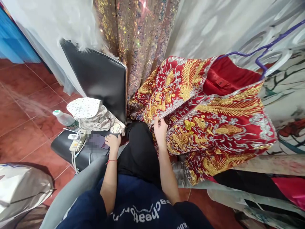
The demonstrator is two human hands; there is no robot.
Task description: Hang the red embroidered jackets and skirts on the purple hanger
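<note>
A red jacket (231, 116) with dense gold and silver embroidery hangs by a purple hanger (258, 51) on my right. Its front edges are parted, showing red lining and a small label marked "S" at the neck. My right hand (160, 129) pinches the silver-trimmed front edge low on the jacket. On the black chair to the left, my left hand (113, 141) rests with its fingers spread over the end of a dark phone (101, 142). Part of the phone's screen is blurred out.
The black chair (102, 79) also bears a white patterned bag (91, 113), a bottle (63, 118) and a charger with cables (77, 143). Behind stands a sequined curtain (140, 35). A pale sack (23, 190) lies on the red tiled floor at left.
</note>
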